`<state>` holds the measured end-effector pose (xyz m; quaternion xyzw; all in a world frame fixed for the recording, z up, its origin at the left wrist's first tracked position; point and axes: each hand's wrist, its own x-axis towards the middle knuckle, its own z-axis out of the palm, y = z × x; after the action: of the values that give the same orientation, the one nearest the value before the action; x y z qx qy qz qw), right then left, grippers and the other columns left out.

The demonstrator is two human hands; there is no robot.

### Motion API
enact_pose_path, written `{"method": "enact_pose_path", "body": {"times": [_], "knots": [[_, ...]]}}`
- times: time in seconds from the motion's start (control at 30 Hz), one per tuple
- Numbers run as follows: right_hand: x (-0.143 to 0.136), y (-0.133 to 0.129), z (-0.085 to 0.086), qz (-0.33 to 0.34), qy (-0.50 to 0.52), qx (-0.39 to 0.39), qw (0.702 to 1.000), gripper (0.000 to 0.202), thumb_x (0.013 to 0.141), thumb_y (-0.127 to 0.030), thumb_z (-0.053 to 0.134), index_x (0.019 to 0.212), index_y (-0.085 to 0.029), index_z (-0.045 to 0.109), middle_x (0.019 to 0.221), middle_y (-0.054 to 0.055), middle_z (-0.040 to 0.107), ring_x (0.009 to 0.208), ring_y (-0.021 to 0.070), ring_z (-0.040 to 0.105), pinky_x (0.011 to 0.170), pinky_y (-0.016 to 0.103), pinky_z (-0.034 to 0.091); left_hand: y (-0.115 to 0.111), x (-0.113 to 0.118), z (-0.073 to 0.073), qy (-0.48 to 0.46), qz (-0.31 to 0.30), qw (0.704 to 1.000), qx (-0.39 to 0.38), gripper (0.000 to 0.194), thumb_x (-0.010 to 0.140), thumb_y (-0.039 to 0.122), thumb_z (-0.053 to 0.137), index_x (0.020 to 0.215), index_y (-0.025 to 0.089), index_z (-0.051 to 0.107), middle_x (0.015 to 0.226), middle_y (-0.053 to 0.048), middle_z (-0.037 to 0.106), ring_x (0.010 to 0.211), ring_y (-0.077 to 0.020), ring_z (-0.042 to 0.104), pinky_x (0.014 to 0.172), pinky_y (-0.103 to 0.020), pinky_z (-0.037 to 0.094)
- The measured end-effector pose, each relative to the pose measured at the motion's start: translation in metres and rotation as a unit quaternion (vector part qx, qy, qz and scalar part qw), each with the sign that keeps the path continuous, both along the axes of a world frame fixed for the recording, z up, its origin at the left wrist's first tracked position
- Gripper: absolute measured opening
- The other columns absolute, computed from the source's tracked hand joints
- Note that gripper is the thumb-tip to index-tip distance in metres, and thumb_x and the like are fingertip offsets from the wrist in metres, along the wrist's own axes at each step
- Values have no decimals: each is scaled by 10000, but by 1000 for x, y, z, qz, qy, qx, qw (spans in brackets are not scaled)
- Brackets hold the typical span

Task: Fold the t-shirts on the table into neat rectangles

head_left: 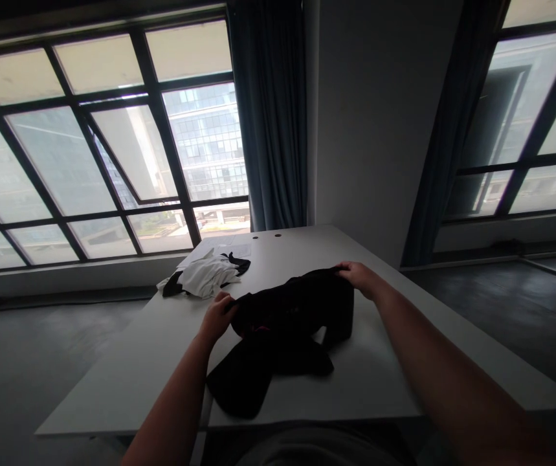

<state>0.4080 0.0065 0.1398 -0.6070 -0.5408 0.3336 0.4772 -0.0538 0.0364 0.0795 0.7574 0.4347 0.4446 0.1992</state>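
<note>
Across a white table, left hand and right hand both grip a black garment by its edge.

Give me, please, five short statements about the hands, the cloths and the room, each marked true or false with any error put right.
1. The left hand and the right hand both hold the black cloth. True.
2. The white cloth lies under the right hand. False: it lies on the table, beyond the left hand.
3. The table top is black. False: it is white.
4. A dark blue curtain hangs beside the window on the left. True.
5. Every window pane is shut. False: one pane in the left window is tilted open.
</note>
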Motion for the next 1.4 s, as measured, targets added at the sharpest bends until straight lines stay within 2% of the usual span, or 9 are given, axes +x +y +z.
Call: {"method": "enact_pose_path", "body": {"times": [0.1, 0.23, 0.33, 0.53, 0.7, 0.83, 0.97, 1.17, 1.4], "knots": [[15, 2, 22, -9, 49, 13, 999, 302, 723, -352, 737, 969, -179, 730, 741, 22, 722, 649, 163, 636, 607, 259, 496, -9, 2, 32, -39, -60, 997, -14, 261, 804, 429, 765, 685, 214, 676, 1099, -97, 701, 1119, -291, 620, 1029, -393, 482], [25, 5, 49, -58, 9, 54, 997, 279, 726, -382, 770, 922, -194, 709, 737, 21, 712, 652, 162, 621, 592, 255, 478, -17, 8, 57, -90, -129, 977, -141, 312, 790, 481, 794, 734, 196, 679, 687, -5, 613, 725, -199, 599, 680, -292, 495], [33, 2, 64, -86, -24, 77, 993, 287, 742, -429, 772, 902, -202, 699, 733, 25, 700, 652, 169, 611, 575, 260, 458, -20, 4, 68, -110, -150, 973, -135, 358, 822, 520, 769, 776, 195, 626, 639, 38, 530, 580, -121, 470, 547, -229, 371], [62, -14, 77, -177, -67, 153, 970, 332, 734, -438, 777, 943, -211, 655, 812, 32, 682, 686, 170, 595, 599, 268, 444, -26, -14, 90, 121, -161, 972, -121, 267, 738, 430, 830, 827, 224, 686, 782, 18, 644, 719, -159, 555, 647, -252, 433], [78, -26, 73, -107, -69, 137, 982, 389, 699, -464, 820, 926, -228, 612, 760, 3, 654, 650, 158, 573, 580, 258, 414, -47, 1, 60, 175, -255, 922, -232, 257, 749, 496, 804, 809, 252, 749, 722, 16, 674, 670, -192, 602, 659, -303, 479], [80, -37, 71, -20, -27, 117, 993, 381, 710, -457, 806, 941, -221, 616, 781, 16, 688, 691, 176, 627, 646, 280, 469, -63, 23, 20, 13, -246, 944, -221, 312, 743, 574, 796, 846, 280, 774, 757, -24, 690, 788, -280, 671, 704, -372, 519], [87, -55, 71, 18, 10, 71, 997, 405, 725, -496, 798, 965, -211, 639, 808, 57, 724, 702, 215, 677, 648, 323, 517, -58, 27, 15, -1, -240, 950, -199, 364, 754, 623, 772, 809, 265, 741, 806, -41, 652, 844, -279, 657, 748, -369, 527], [108, -70, 63, 80, 25, -47, 995, 429, 633, -499, 873, 897, -192, 732, 829, 103, 760, 714, 255, 719, 673, 364, 570, -28, 4, 51, 100, -157, 982, -40, 407, 843, 483, 707, 665, 219, 454, 857, -4, 530, 751, -167, 498, 752, -309, 463], [120, -28, 66, 111, -37, -137, 984, 306, 652, -372, 857, 882, -181, 789, 906, 133, 789, 804, 274, 746, 721, 377, 598, 30, -14, 99, 251, -120, 958, 70, 122, 834, 319, 695, 830, 229, 612, 1077, -35, 605, 850, -194, 581, 821, -335, 471]]}}
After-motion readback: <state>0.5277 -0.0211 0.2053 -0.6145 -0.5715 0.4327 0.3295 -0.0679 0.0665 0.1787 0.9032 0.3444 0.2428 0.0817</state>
